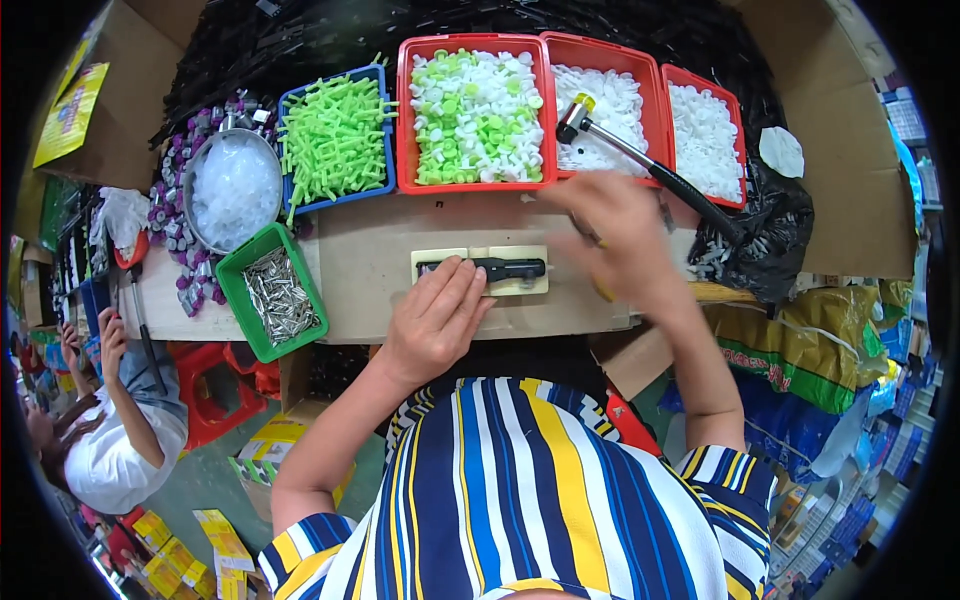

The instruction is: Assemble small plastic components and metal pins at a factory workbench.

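Observation:
My left hand has its fingers together, pressing a slim black plastic part into a cream fixture block on the table. Part of the black piece is hidden under those fingers. To the right of the block, my right hand is smeared by motion, just below the red trays. Whether it holds anything cannot be made out. Something with a yellow-orange edge shows beside it, too blurred to name. A hammer with a black handle and a yellow-tipped head leans across the right-hand trays.
Red trays hold white and green caps. A blue tray holds green sticks, a green tray metal pins, and a round bowl clear pieces. Purple-grey parts lie loose. Another person sits at left.

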{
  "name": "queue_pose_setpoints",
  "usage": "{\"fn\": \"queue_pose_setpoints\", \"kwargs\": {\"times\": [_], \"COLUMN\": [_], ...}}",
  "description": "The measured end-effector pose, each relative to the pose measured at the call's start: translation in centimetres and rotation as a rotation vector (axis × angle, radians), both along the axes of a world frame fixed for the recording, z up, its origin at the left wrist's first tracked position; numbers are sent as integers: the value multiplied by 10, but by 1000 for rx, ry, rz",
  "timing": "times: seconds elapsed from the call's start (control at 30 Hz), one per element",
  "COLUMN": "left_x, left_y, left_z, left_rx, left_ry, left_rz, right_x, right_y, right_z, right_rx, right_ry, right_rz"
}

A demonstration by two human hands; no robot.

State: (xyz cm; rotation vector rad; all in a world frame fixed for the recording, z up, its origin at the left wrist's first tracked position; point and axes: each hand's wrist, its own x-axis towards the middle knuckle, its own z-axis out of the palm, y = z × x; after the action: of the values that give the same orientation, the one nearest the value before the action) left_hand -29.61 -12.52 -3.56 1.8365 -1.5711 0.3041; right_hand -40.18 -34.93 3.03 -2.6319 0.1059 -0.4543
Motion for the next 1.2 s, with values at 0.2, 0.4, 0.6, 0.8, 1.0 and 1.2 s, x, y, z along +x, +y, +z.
{"fn": "queue_pose_setpoints", "kwargs": {"times": [0.2, 0.4, 0.6, 0.8, 1.0, 1.2], "left_x": [7, 8, 10, 11, 13, 11], "left_y": [-5, -5, -2, -5, -3, -3], "left_z": [-2, -3, -7, -5, -5, -6], "left_rx": [-30, -47, -45, -54, -41, -35], "left_ry": [-78, -112, -140, -139, -135, -124], "left_rz": [-41, -49, -55, -67, -74, -72], "right_x": [-17, -19, -49, -64, -69, -69], "right_y": [-73, -77, -31, 20, 30, 32], "right_z": [-1, 2, 28, 19, 12, 15], "right_rx": [-367, -212, 278, 130, -120, -26], "right_ry": [239, 123, 126, 246, 354, 243], "right_rz": [-334, -331, -337, -56, -15, -64]}}
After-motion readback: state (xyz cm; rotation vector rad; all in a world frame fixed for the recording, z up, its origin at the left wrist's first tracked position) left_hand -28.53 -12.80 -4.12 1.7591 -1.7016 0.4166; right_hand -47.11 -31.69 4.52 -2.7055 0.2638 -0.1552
